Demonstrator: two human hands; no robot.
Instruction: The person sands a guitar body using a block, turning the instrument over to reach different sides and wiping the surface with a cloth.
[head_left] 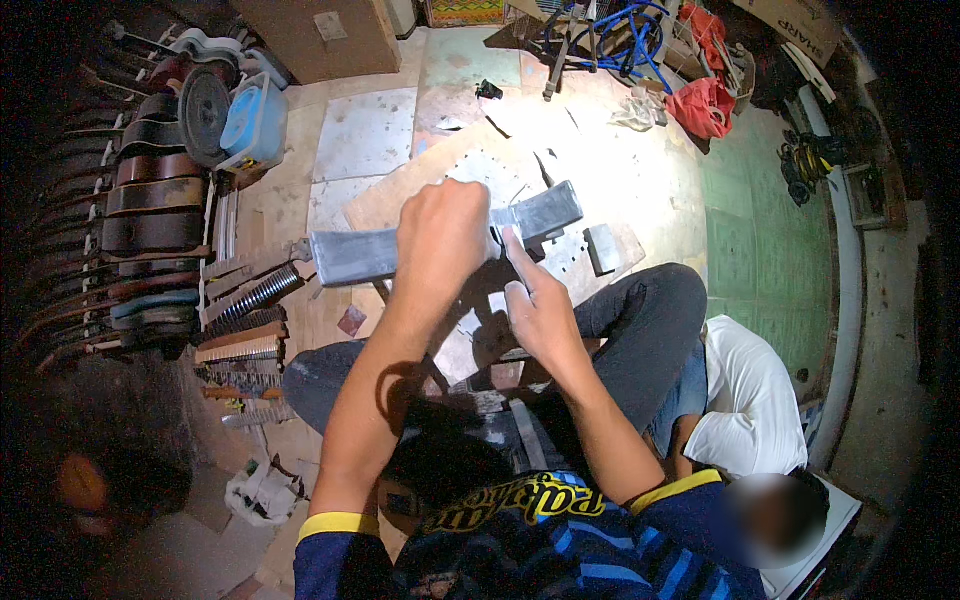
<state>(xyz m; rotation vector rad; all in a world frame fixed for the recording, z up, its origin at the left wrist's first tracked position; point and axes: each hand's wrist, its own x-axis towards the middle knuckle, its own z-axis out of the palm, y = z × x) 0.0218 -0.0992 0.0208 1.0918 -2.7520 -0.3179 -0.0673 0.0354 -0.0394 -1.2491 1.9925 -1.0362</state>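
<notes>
A long grey bar with flat faces and flared ends (355,256) crosses in front of me, tilted up toward the right. My left hand (442,232) is closed in a fist over its middle, hiding that stretch. Just right of it, my right hand (540,308) is curled with its index finger reaching up to the bar. A small dark bit shows at that fingertip; what the fingers grip is hidden. Below the bar, a board (385,205) lies on the floor. A small grey block (602,249) sits on its right part.
Stacked dark curved pieces (150,230) line the left side, beside a clear tub (255,125). Files and a coiled spring (262,293) lie left of my knee. Blue tubing (630,45) and a red bag (700,107) are at the far right. A person in white (752,400) sits close on my right.
</notes>
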